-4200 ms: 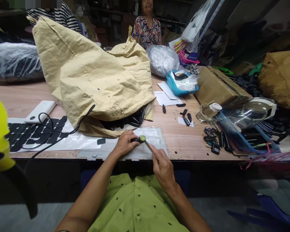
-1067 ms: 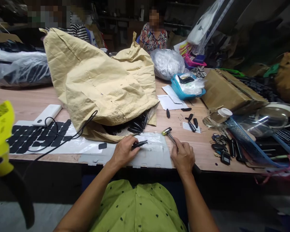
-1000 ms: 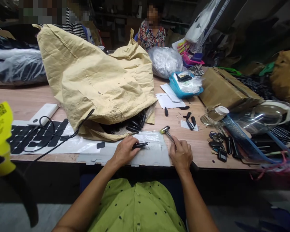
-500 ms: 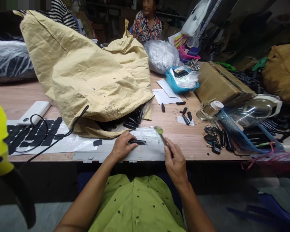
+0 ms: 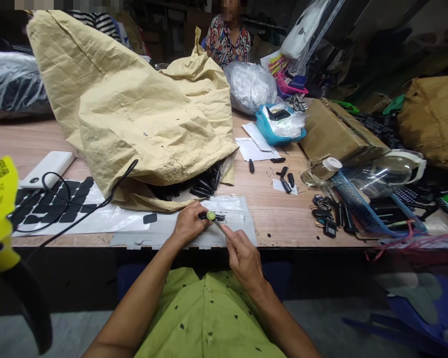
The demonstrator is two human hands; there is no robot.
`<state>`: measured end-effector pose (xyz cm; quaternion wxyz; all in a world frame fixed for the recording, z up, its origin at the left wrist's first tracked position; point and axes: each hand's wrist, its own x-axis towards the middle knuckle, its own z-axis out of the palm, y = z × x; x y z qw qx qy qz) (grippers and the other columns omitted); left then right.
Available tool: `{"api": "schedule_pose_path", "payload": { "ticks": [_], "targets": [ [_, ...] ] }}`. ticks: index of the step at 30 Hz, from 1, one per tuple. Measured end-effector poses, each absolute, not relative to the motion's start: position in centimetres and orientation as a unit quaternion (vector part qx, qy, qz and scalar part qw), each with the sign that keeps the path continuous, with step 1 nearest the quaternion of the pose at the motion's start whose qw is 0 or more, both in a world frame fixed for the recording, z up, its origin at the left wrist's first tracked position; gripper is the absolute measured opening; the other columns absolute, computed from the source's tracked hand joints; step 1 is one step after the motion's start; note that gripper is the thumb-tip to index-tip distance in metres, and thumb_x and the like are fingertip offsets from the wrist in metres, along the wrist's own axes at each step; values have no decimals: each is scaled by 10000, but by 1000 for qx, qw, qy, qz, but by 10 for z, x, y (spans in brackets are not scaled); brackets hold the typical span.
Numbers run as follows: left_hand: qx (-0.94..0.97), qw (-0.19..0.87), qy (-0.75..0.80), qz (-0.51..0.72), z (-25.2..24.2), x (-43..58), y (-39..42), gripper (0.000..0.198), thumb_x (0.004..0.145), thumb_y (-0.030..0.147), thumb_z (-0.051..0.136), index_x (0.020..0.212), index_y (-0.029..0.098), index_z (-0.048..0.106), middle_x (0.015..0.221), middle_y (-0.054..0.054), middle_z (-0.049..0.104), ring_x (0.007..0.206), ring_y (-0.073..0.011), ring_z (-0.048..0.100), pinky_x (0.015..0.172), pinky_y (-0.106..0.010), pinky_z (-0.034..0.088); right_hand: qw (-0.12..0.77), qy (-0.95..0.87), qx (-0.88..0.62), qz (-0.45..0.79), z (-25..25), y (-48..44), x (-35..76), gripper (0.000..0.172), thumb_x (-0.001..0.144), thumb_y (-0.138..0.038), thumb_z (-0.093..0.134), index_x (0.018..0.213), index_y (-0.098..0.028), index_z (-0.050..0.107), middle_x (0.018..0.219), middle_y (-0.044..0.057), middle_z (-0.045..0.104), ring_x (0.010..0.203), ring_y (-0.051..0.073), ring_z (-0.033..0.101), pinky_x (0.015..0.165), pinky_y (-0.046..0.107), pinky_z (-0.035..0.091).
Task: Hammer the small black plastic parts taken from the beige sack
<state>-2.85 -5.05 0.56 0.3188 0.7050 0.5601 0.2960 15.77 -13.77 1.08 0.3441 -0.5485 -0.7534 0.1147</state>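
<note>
A tan sack [image 5: 134, 109] fills the upper left of the desk [image 5: 280, 219], its open mouth just behind a clear sheet [image 5: 235, 221] lying along the near edge at centre. Bare wood lies open right of the sheet, as far as the black fobs [image 5: 326, 219]. Over the sheet, the left hand [image 5: 188, 224] pinches a black part [image 5: 220, 217] in its fingers; the right hand [image 5: 242, 253] has its fingers closed on a hammer [image 5: 211, 216], whose head touches the part.

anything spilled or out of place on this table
The tan sack lies slumped on its side, black parts spilling from its mouth just beyond the left hand. At right, a clear bottle looks tipped over.
</note>
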Motion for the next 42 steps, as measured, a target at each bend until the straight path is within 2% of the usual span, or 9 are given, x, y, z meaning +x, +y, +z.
{"api": "schedule_pose_path", "payload": {
  "ticks": [12, 15, 18, 24, 28, 33, 36, 39, 42],
  "targets": [
    [698, 311, 564, 313, 2, -28, -52, 118, 693, 152, 777, 782, 216, 731, 766, 11, 610, 768, -175, 603, 692, -279, 463, 339, -716, -600, 109, 13, -136, 170, 418, 994, -229, 390, 1325, -293, 637, 838, 20, 632, 756, 135, 616, 694, 217, 490],
    [709, 302, 558, 306, 1, -29, -51, 105, 713, 178, 767, 802, 216, 724, 776, 13, 608, 724, -163, 586, 681, -280, 463, 336, -688, -641, 48, 17, -117, 184, 404, 997, -261, 392, 1310, -291, 647, 891, 40, 641, 814, 162, 608, 712, 247, 469],
    [727, 293, 541, 305, 1, -33, -49, 76, 752, 216, 742, 819, 209, 706, 790, 8, 610, 699, -155, 570, 673, -277, 459, 299, -658, -690, -46, 13, -92, 203, 369, 970, -236, 437, 1229, -264, 698, 828, 48, 605, 782, 181, 542, 682, 277, 396],
    [791, 275, 396, 377, 6, -37, -75, 231, 942, 375, 525, 970, 186, 656, 863, -61, 656, 775, -188, 601, 712, -302, 479, 239, -639, -718, -134, -12, -68, 220, 348, 909, -128, 498, 1127, -256, 737, 802, 54, 548, 758, 190, 417, 652, 307, 277],
    [857, 341, 276, 270, -12, -34, -125, 315, 995, 404, 408, 1040, 210, 652, 829, -67, 685, 744, -187, 633, 732, -296, 487, 232, -644, -715, -142, -17, -70, 215, 365, 912, -130, 491, 1168, -265, 713, 816, 54, 521, 772, 194, 401, 659, 314, 267],
    [793, 416, 424, 135, -75, -45, -150, 278, 957, 397, 468, 1118, 270, 656, 908, -58, 729, 822, -233, 694, 687, -295, 520, 220, -647, -716, -143, -15, -70, 214, 362, 917, -135, 482, 1169, -263, 708, 827, 60, 521, 787, 203, 404, 666, 322, 273],
    [748, 398, 518, 118, -103, -50, -143, 269, 892, 368, 546, 1110, 289, 684, 956, -62, 748, 942, -287, 699, 792, -360, 545, 219, -649, -715, -138, -16, -70, 215, 362, 918, -145, 486, 1183, -265, 701, 829, 61, 515, 788, 205, 402, 662, 323, 273],
    [748, 400, 519, 106, -99, -46, -142, 323, 836, 306, 583, 1137, 298, 702, 953, -49, 763, 951, -295, 701, 850, -386, 541, 216, -652, -715, -129, -16, -70, 216, 371, 899, -145, 509, 1199, -269, 690, 838, 59, 507, 789, 204, 400, 658, 317, 275],
    [774, 392, 481, 124, -61, -37, -146, 337, 759, 289, 678, 1085, 349, 738, 894, -2, 776, 854, -252, 721, 738, -323, 557, 211, -654, -714, -135, -16, -70, 215, 372, 897, -144, 512, 1200, -270, 688, 839, 56, 510, 792, 204, 403, 661, 315, 278]
  ]
}}
